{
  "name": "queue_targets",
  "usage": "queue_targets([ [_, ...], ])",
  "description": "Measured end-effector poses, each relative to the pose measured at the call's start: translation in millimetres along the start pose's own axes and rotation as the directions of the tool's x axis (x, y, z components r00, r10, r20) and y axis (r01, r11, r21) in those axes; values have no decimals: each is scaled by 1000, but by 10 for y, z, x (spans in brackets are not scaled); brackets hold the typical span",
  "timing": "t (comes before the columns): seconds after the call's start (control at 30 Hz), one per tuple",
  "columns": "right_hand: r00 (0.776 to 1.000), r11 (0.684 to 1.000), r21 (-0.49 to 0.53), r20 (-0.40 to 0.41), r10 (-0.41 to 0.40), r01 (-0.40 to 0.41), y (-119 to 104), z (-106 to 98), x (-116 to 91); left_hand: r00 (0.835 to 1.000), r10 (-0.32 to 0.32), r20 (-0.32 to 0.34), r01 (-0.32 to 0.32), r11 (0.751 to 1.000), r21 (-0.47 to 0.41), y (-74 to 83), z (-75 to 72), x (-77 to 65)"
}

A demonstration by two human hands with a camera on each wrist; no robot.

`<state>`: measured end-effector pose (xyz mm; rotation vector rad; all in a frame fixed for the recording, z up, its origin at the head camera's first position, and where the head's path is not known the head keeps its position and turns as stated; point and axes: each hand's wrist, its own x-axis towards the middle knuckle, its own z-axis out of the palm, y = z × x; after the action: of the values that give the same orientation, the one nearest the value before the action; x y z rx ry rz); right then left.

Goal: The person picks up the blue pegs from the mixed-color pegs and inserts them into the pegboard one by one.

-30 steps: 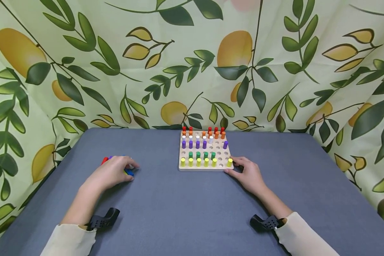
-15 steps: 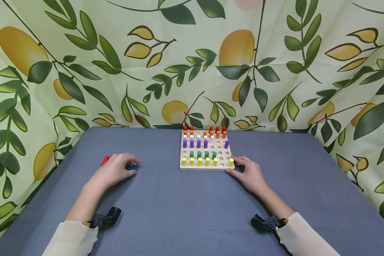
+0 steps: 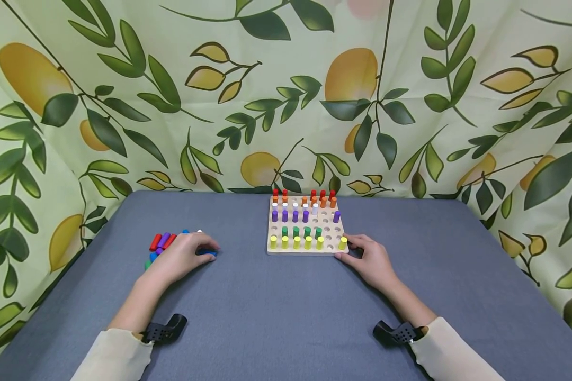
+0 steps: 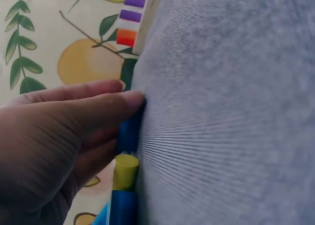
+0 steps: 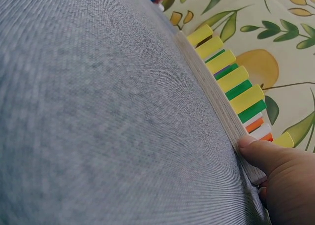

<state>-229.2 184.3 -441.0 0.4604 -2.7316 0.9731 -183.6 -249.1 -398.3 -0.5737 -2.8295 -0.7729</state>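
My left hand [image 3: 183, 257] pinches a blue peg [image 4: 130, 132] between thumb and fingers, low over the table at the left. In the left wrist view a yellow peg [image 4: 126, 172] and another blue peg [image 4: 123, 208] lie close to that hand. My right hand [image 3: 369, 262] grips the near right corner of a wooden pegboard [image 3: 307, 251], its thumb on the front edge in the right wrist view. Rows of red, orange, white, purple, green and yellow pegs [image 3: 296, 243] stand in the board, with bare holes between some of them.
Loose pegs lie in a pile partly under my left hand, among them a red peg [image 3: 155, 242] and a purple peg [image 3: 164, 240]. A grey cloth [image 3: 276, 317] covers the table. Behind it hangs a leaf-patterned curtain [image 3: 276, 121].
My left hand has moved a little to the right, away from the pile, with the blue peg, and more loose pegs show behind it. The right hand stays at the pegboard's corner.
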Motion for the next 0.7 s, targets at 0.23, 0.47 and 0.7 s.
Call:
queue_targets([
  [0.23, 1000, 1000, 0, 6, 6, -6, -1, -3, -3, 999, 26, -27, -26, 1000, -4, 9, 54, 8],
  [0.47, 1000, 1000, 8, 5, 1, -1, -5, 7, 2, 999, -34, -23, 34, 999, 33, 62, 69, 22],
  [0.7, 1000, 1000, 11, -7, -3, 3, -13, 4, 4, 995, -101, -3, 101, 993, 54, 124, 65, 84],
])
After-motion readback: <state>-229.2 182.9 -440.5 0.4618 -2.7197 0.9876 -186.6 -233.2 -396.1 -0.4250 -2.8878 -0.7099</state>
